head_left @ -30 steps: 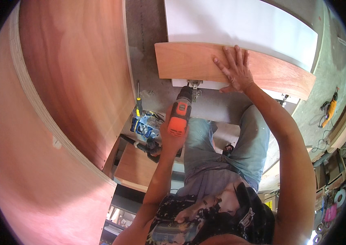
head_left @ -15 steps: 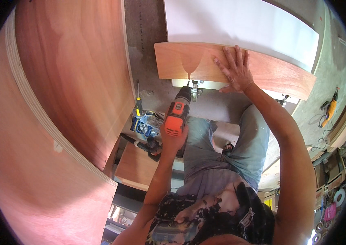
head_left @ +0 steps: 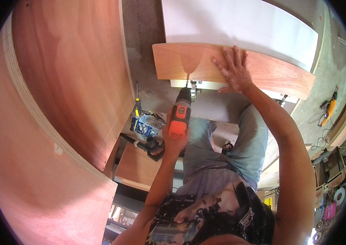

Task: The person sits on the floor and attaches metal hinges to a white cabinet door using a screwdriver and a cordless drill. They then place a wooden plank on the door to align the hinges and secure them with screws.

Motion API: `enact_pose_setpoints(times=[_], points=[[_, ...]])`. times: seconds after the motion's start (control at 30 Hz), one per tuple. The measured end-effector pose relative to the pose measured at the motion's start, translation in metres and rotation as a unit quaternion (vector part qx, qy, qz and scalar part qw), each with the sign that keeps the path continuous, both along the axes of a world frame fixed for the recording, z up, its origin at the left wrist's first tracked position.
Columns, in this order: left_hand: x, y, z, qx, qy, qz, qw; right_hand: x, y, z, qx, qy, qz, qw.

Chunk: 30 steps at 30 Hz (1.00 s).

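My left hand (head_left: 174,136) is closed around the grip of a red and black cordless drill (head_left: 180,118). The drill's bit points away from me, its tip at the near edge of a wooden strip (head_left: 177,61), beside a metal cabinet hinge (head_left: 195,89). My right hand (head_left: 236,73) lies spread on top of that strip, thumb by its near edge. Under the strip is a white panel (head_left: 238,26), whose narrow near edge also shows. A second metal hinge (head_left: 283,99) sits farther right along this edge. Whether the bit touches a screw is too small to tell.
A large plywood cabinet (head_left: 71,73) stands on the left. Beside it lie a yellow-handled screwdriver (head_left: 138,107), a blue bag (head_left: 143,126) and a dark power tool (head_left: 154,149). An orange corded tool (head_left: 329,107) lies at right. Shelves with several supplies (head_left: 332,204) stand lower right.
The drill looks slightly more upright in the picture, and its tip stays by the same hinge. My right hand keeps its place on the strip. The whole view has shifted a little.
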<state>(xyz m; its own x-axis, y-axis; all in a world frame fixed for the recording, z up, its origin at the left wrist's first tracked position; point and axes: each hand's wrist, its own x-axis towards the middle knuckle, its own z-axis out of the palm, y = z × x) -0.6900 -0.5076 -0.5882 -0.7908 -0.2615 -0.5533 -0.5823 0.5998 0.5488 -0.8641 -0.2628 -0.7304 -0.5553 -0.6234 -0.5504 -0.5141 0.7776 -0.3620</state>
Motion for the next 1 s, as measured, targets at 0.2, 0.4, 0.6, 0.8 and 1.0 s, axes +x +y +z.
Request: enact_pose_setpoints(times=[0.2,0.4,0.6,0.8,1.0], points=[[0.014,-0.011,-0.011,0.036,-0.103,0.049,0.993,0.000,0.001,0.000,-0.007,0.005,0.000,1.000],[0.027,-0.012,-0.026,0.012,-0.170,0.041,0.984,0.002,0.003,-0.004,-0.025,0.009,-0.005,1.000],[0.003,0.002,-0.013,0.068,-0.082,0.114,0.988,0.000,0.001,0.001,-0.008,0.013,0.001,1.000],[0.010,0.008,0.001,0.048,-0.080,0.120,0.988,0.001,-0.007,0.010,0.023,0.020,0.005,1.000],[0.124,-0.009,0.016,0.011,0.054,0.038,0.998,0.010,-0.014,0.016,0.019,0.065,-0.034,0.997]])
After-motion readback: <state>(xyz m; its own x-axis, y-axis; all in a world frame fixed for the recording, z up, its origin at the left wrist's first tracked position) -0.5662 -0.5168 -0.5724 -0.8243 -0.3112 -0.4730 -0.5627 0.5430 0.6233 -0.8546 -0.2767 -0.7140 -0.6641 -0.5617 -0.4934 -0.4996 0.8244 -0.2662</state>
